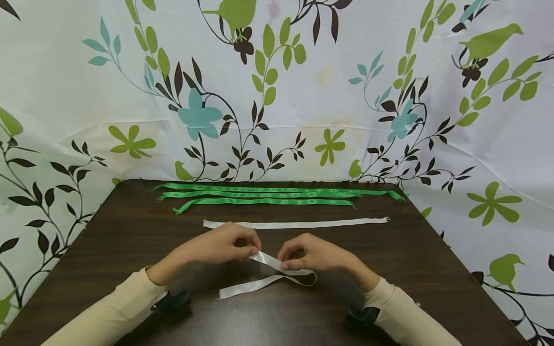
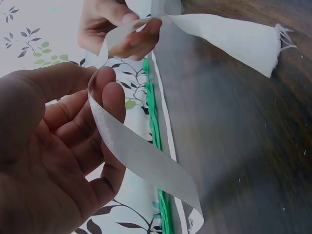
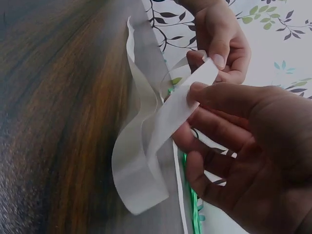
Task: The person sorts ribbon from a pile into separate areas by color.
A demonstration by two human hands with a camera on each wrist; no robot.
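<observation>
Between my two hands runs a satiny white ribbon (image 1: 267,260), looped on itself at the right, with one end lying toward the left on the table. My left hand (image 1: 222,244) pinches it between thumb and fingertip. In the left wrist view a tail of the ribbon (image 2: 146,158) hangs twisted below those fingers. A short way along, my right hand (image 1: 318,252) pinches the same ribbon between thumb and forefinger. The right wrist view has the ribbon (image 3: 136,183) folding down in a wide bend from the right hand (image 3: 234,131). A frayed end shows in the left wrist view.
Another white ribbon (image 1: 311,224) lies stretched across the dark wooden table (image 1: 207,322), just beyond my hands. Several green ribbons (image 1: 277,201) lie side by side near the far edge. Behind the table hangs a leaf-and-bird patterned cloth (image 1: 277,115).
</observation>
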